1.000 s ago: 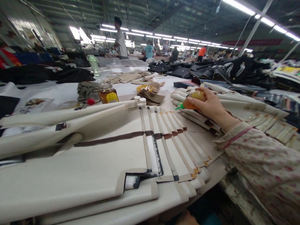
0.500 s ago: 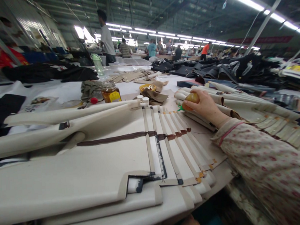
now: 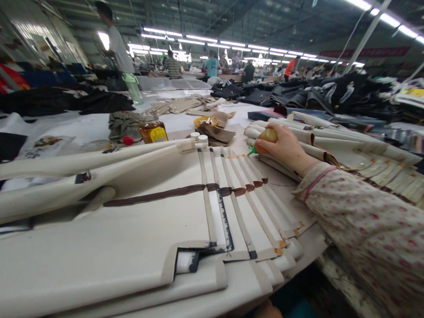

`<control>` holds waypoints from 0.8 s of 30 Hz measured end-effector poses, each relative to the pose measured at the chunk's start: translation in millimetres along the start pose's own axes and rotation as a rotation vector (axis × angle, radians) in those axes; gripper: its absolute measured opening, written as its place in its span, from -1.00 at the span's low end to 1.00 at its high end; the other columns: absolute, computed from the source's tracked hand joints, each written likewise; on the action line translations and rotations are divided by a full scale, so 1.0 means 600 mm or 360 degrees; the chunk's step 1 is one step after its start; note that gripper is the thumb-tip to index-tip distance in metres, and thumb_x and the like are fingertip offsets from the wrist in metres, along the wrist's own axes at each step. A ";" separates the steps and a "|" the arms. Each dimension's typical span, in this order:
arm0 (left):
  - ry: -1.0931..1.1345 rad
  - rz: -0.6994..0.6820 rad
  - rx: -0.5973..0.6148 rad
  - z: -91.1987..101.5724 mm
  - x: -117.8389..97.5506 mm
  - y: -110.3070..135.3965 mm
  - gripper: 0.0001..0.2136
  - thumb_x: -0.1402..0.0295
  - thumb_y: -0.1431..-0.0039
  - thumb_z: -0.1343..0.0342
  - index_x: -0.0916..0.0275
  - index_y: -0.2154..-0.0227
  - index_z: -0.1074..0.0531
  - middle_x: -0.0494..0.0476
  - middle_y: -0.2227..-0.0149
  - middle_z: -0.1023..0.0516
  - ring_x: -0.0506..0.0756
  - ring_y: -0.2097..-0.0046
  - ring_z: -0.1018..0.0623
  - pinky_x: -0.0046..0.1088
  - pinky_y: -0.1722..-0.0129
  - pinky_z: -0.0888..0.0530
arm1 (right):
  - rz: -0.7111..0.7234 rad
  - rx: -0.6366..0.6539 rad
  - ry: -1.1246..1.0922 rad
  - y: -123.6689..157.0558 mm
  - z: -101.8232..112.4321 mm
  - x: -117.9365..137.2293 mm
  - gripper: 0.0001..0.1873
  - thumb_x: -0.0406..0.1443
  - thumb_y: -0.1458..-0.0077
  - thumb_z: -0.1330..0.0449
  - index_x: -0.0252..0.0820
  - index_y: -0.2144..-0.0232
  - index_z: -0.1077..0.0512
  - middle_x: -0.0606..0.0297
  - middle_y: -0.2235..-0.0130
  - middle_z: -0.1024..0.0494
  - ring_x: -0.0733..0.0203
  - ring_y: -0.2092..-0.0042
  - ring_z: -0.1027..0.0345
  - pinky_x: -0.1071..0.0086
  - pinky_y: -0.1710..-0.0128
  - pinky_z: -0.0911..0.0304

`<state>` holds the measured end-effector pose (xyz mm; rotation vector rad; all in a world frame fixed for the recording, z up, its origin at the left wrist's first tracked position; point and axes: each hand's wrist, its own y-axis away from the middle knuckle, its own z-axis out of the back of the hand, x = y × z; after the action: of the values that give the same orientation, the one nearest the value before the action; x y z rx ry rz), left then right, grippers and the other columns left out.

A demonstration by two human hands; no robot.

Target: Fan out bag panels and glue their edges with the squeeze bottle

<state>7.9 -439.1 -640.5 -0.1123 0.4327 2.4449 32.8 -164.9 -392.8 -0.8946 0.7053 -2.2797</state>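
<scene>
My right hand [image 3: 285, 146] is wrapped around a yellowish squeeze bottle [image 3: 268, 137] with a green nozzle [image 3: 251, 150]. The nozzle points left, close to the far ends of a fanned stack of cream sheets [image 3: 172, 217]. Grey-beige strips run along the staggered edges, with dark and orange patches and a brown stitched band [image 3: 157, 195] across them. Only a small part of my left hand [image 3: 268, 315] shows at the bottom edge, below the stack; its fingers are hidden.
Beyond the stack stand a jar of amber liquid [image 3: 152, 129], white caps [image 3: 203, 140] and a yellow dish [image 3: 205, 121]. More layered cream pieces [image 3: 366, 152] lie at right, with dark pieces [image 3: 300, 96] behind. A person in a white shirt [image 3: 120, 50] stands at the back left.
The view has shifted slightly, so the table things appear a little further left. My right hand keeps hold of the squeeze bottle. The person in the white shirt has moved left.
</scene>
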 end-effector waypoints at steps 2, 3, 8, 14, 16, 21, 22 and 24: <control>0.0002 0.0017 0.0012 -0.010 -0.002 -0.010 -0.66 0.45 0.00 -0.13 0.24 0.83 -0.26 0.09 0.83 -0.17 0.03 0.69 -0.21 -0.43 0.59 -0.16 | 0.0013 -0.0011 -0.0010 0.000 -0.001 -0.001 -0.43 -0.05 0.11 -0.23 -0.21 0.05 -0.38 0.06 0.17 -0.38 -0.11 0.10 -0.28 0.00 -0.01 -0.17; 0.0003 0.0023 0.0022 -0.015 -0.003 -0.012 -0.66 0.45 0.01 -0.13 0.24 0.83 -0.27 0.09 0.83 -0.17 0.03 0.69 -0.21 -0.43 0.59 -0.16 | 0.0015 -0.0012 -0.0012 0.000 -0.001 -0.001 -0.43 -0.05 0.11 -0.23 -0.21 0.06 -0.38 0.06 0.17 -0.39 -0.11 0.10 -0.28 0.00 -0.01 -0.17; -0.0002 0.0048 0.0111 -0.028 -0.004 -0.010 -0.73 0.49 0.09 -0.16 0.25 0.81 -0.32 0.14 0.81 -0.22 0.06 0.67 -0.27 -0.41 0.58 -0.17 | 0.0002 -0.0006 -0.0024 -0.001 -0.003 -0.004 -0.42 -0.05 0.11 -0.23 -0.22 0.06 -0.38 0.05 0.17 -0.39 -0.10 0.11 -0.28 0.00 -0.01 -0.17; -0.0001 0.0042 0.0172 -0.022 -0.002 -0.008 -0.75 0.48 0.06 -0.16 0.25 0.77 -0.35 0.16 0.77 -0.28 0.06 0.64 -0.30 -0.40 0.57 -0.21 | -0.0013 0.0022 -0.0019 0.000 -0.005 -0.001 -0.51 -0.10 0.08 -0.25 -0.18 0.10 -0.38 0.04 0.17 -0.38 -0.12 0.08 -0.26 -0.02 -0.01 -0.17; 0.0001 0.0032 0.0169 -0.013 -0.002 -0.007 -0.77 0.48 0.04 -0.16 0.27 0.75 -0.36 0.15 0.74 -0.31 0.05 0.61 -0.33 -0.40 0.54 -0.25 | -0.0018 0.0054 -0.0017 0.003 0.000 0.001 -0.52 -0.10 0.06 -0.25 -0.19 0.10 -0.37 0.02 0.16 -0.38 -0.12 0.07 -0.26 0.00 -0.03 -0.16; 0.0051 -0.0038 0.0012 0.028 -0.006 0.022 -0.77 0.26 -0.20 -0.08 0.32 0.47 -0.42 0.02 0.53 -0.43 -0.06 0.47 -0.40 -0.46 0.38 -0.42 | 0.0014 0.0100 -0.0075 0.021 0.022 -0.001 -0.54 -0.08 0.02 -0.25 -0.15 0.09 -0.37 0.04 0.15 -0.38 -0.11 0.06 -0.24 0.00 -0.03 -0.14; 0.0064 -0.0051 -0.0038 0.038 -0.008 0.034 -0.76 0.22 -0.22 -0.06 0.32 0.40 -0.43 0.03 0.46 -0.46 -0.06 0.42 -0.42 -0.46 0.34 -0.44 | 0.0019 0.0089 -0.0080 0.026 0.026 -0.002 -0.55 -0.09 0.03 -0.26 -0.13 0.10 -0.37 0.05 0.16 -0.39 -0.10 0.07 -0.25 0.00 -0.03 -0.14; 0.0081 -0.0067 -0.0139 0.057 -0.012 0.061 -0.74 0.18 -0.24 -0.03 0.30 0.27 -0.42 0.09 0.30 -0.48 -0.03 0.30 -0.47 -0.42 0.26 -0.48 | 0.0030 0.0067 -0.0084 0.039 0.037 -0.004 -0.54 -0.09 0.05 -0.26 -0.13 0.10 -0.38 0.08 0.16 -0.40 -0.08 0.09 -0.26 -0.01 -0.01 -0.16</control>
<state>-8.0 -459.0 -596.5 -0.2188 0.3424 2.4237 58.0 -184.7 -395.0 -0.9215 0.6379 -2.2376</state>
